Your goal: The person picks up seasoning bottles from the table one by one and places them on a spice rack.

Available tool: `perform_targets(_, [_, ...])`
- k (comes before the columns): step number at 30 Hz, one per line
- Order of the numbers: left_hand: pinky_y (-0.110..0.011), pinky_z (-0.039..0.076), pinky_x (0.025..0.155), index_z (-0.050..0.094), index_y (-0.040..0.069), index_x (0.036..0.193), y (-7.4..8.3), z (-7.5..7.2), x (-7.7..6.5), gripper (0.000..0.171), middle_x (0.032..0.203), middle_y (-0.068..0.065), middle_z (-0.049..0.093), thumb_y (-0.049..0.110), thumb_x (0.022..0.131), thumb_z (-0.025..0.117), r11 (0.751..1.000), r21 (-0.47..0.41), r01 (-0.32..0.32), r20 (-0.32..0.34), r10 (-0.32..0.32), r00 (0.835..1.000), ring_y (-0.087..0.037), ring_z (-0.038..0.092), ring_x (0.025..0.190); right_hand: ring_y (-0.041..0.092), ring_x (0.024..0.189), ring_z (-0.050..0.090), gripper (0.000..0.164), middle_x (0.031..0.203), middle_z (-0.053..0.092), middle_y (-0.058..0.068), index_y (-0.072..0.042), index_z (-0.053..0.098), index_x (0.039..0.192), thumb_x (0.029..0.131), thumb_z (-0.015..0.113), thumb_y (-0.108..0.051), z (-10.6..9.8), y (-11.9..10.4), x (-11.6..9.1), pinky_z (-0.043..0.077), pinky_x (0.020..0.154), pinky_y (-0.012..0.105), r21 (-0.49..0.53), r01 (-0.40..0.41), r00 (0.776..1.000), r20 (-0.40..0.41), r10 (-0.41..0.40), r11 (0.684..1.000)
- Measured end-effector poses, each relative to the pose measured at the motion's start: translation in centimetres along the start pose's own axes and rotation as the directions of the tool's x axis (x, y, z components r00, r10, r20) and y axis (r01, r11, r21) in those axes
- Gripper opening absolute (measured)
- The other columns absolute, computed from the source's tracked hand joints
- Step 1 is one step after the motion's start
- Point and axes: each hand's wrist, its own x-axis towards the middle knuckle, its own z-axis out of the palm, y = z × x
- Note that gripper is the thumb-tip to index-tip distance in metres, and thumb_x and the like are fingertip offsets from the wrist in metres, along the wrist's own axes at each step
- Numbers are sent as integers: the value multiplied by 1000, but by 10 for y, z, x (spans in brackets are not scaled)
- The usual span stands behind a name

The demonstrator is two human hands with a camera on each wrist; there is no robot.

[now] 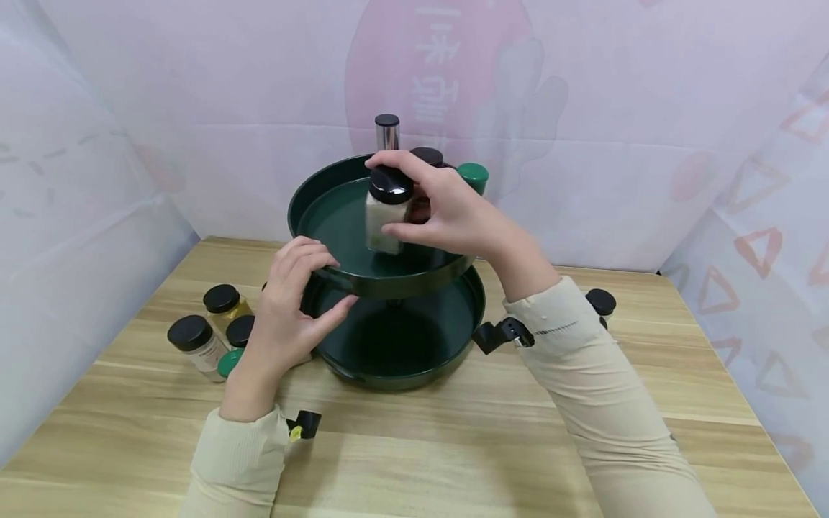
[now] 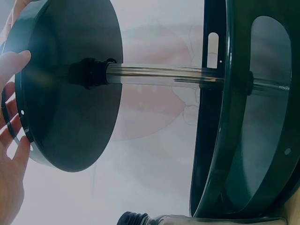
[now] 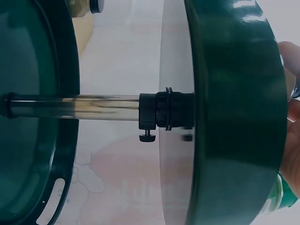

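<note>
My right hand (image 1: pixel 453 208) holds a clear spice jar (image 1: pixel 382 223) with a black lid and pale contents, fingers and thumb around its sides. The jar stands upright over the upper tray (image 1: pixel 330 208) of a dark green two-tier rack. With my left hand (image 1: pixel 275 316) I grip that tray's front-left rim, fingers over the edge and thumb below. Behind my right hand, a green-lidded jar (image 1: pixel 474 176) and a black-lidded jar (image 1: pixel 427 156) are on the upper tray. Only the fingers of my right hand (image 3: pixel 293 140) show past the tray in the right wrist view.
The lower tray (image 1: pixel 395 352) sits on the wooden table, joined to the upper one by a metal pole (image 2: pixel 154 73). Several jars, including a white-labelled one (image 1: pixel 204 352) and a yellow one (image 1: pixel 229 306), stand left. Another black-lidded jar (image 1: pixel 601 302) is at right.
</note>
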Motion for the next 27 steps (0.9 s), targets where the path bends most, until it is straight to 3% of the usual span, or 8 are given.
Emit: perform_targets(27, [-35,30,119,60,-2,114,1,4,0,51,118,-21,61,44,94,65,1000,8,1,8,-1,1000,-38,47,124,15,85,65,67,123,60,10,-8,43,143,86,78,-12,-1,10,3,57,74,29,-140,-78,996,23,82,987])
